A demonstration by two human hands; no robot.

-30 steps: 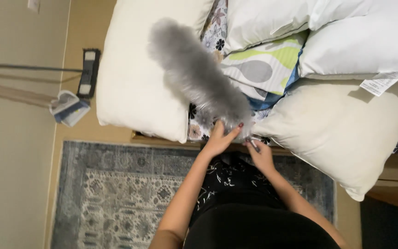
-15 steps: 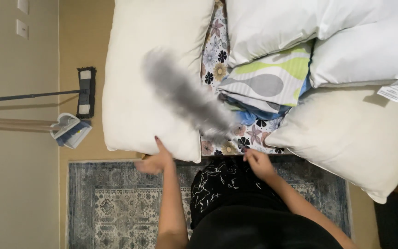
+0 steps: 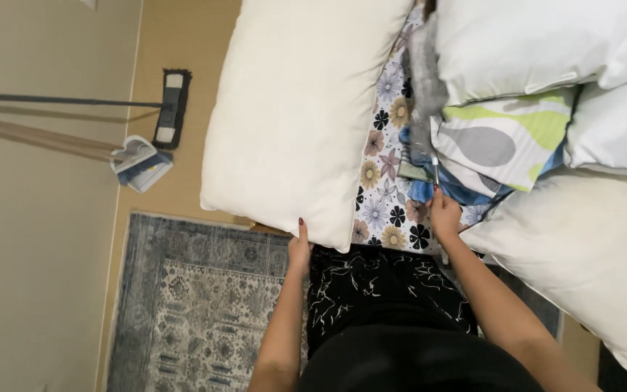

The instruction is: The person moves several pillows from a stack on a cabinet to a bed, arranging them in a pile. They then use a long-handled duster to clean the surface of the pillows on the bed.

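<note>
Head view: the grey duster (image 3: pixel 425 69) has been swung from across the cream pillow (image 3: pixel 295 116) to the bed's far edge; its handle is gripped by the right hand (image 3: pixel 444 215). The left hand (image 3: pixel 300 250), released, lies open-fingered at the pillow's near corner.

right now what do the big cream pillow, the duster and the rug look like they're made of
The big cream pillow, touched at its corner by the left hand, looks like matte woven cloth, probably cotton, softly creased. The duster, held by the right hand, seems grey fluffy synthetic fibre on a thin shiny rod, though blurred. The rug looks like flat woven textile with a faded printed pattern.
</note>
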